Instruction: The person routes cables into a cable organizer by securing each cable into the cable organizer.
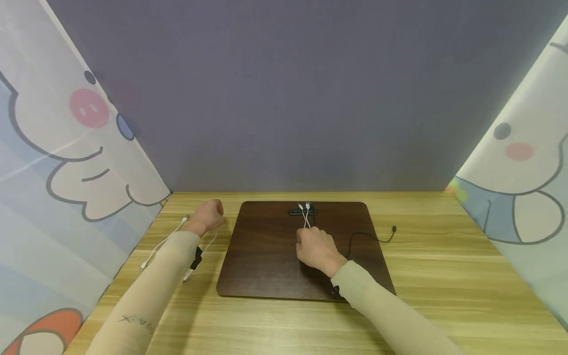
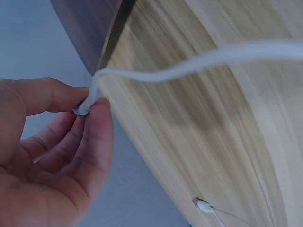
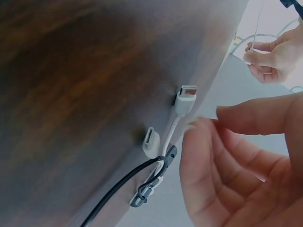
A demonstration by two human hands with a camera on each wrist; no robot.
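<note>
My left hand (image 1: pixel 206 217) is held over the table left of the dark board (image 1: pixel 262 256). Its thumb and forefinger pinch one end of a white charging cable (image 2: pixel 165 75), whose other end trails down beneath my forearm. Over the middle of the board is my right hand (image 1: pixel 319 250), its fingers loosely bent and nothing seen between thumb and forefinger. Beyond it, a black cable clip strip (image 1: pixel 293 212) near the board's far edge carries two white cables and a black cable (image 3: pixel 116 189). A white USB plug (image 3: pixel 185 103) and a smaller white plug (image 3: pixel 151 143) stick out past the strip.
Another white cable (image 1: pixel 164 241) lies on the wooden table (image 1: pixel 443 276) left of my left forearm. The black cable's USB plug (image 1: pixel 394 229) rests right of the board. A grey panel (image 1: pixel 284 98) stands behind the table, with cartoon-printed sheets (image 1: pixel 40 162) at both sides.
</note>
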